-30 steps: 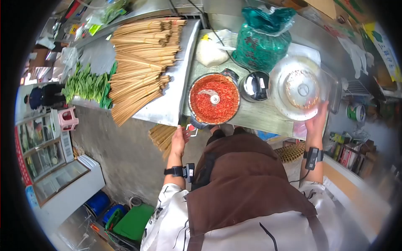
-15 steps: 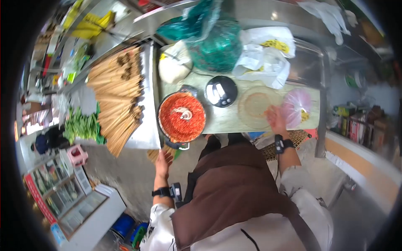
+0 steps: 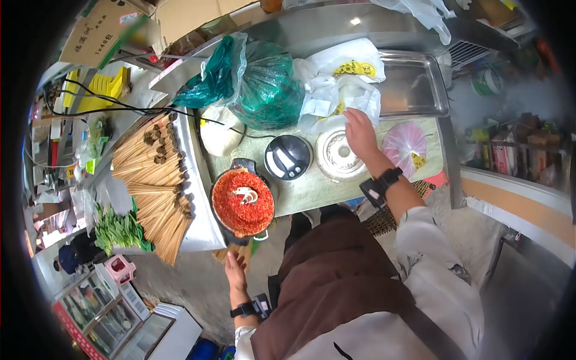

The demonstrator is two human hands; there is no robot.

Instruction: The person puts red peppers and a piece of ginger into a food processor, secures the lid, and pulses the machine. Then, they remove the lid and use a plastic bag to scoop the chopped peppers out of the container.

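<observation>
My right hand [image 3: 362, 137] hangs over the table, fingers stretched out, its fingertips overlapping the crumpled white plastic bags [image 3: 342, 90]. Just left of its palm is a round, pale dish with an ornate pattern [image 3: 339, 155]. Further left sit a round black device with a shiny top [image 3: 288, 157] and a black-handled pot of chopped red paste [image 3: 233, 210], which has a white piece [image 3: 245, 195] on top. My left hand [image 3: 236, 273] is low, below the pot and off the table's front edge, with fingers apart and nothing in it.
Bundles of wooden skewers [image 3: 159, 198] lie on the metal surface at left, beside leafy greens [image 3: 120, 229]. A green plastic bag [image 3: 270, 87] and a metal tray [image 3: 414, 84] stand at the back. A pink bag [image 3: 405, 147] rests at right. Black cables [image 3: 132, 109] cross the back left.
My right hand has moved from the dish's right edge up and left, toward the white bags. The view has shifted. My left hand stays low and open near the pot.
</observation>
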